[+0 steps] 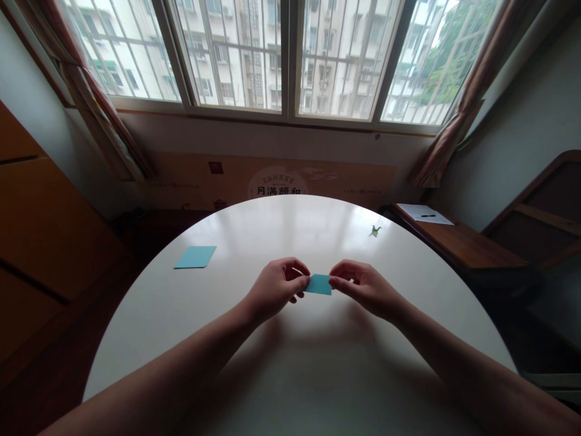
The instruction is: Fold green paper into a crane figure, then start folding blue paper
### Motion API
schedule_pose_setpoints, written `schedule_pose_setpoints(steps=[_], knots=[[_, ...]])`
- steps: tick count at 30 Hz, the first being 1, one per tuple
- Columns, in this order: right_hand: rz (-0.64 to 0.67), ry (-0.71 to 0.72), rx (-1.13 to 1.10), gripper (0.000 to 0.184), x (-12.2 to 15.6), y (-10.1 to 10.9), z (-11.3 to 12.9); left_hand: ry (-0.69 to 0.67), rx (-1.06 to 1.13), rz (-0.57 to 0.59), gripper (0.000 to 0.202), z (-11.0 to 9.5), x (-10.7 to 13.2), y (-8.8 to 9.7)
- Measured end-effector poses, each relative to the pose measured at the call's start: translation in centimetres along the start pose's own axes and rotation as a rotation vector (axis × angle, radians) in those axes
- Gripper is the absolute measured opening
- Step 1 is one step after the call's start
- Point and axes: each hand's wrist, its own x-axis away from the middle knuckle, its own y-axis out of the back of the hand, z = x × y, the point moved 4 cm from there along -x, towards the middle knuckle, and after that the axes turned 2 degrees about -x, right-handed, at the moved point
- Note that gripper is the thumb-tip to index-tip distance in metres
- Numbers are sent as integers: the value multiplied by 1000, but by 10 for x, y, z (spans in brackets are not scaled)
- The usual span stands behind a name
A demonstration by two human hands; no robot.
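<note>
A small piece of turquoise paper (pixel 320 284) is held up between my two hands, above the white round table (pixel 181 339). It looks folded, with a slanted upper left corner. My left hand (pixel 282 281) pinches its left end between thumb and fingers. At the right edge, the thumb and forefinger of my right hand (pixel 361 284) close on the paper. Farther left on the tabletop lies a flat square of turquoise paper (pixel 195 257), perhaps a stack. A tiny green folded paper crane (pixel 375 231) stands toward the far right of the table.
Beyond the table's far edge, a printed orange panel (pixel 181 181) runs below a barred window (pixel 290 60). To the right, a wooden stand (pixel 467 248) bears a white sheet (pixel 424 213) with a dark pen (pixel 428 216). An orange-brown cabinet (pixel 45 224) is at the left.
</note>
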Motion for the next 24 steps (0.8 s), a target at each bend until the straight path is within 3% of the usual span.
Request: schedule_pose_setpoints(steps=[4,11,18,24], knots=[[6,-19,115,25,0,-6,-1,14,-56,13,13,0,1,-3],[7,-90,88,16,0,-15,-12,11,-352,125,13,-1,7,-10],[-72,-23,259,3,3,-25,-10,-186,-771,54,15,0,7,-8],[-135,26,369,7,5,-28,-7,-292,-817,38,18,7,5,-5]])
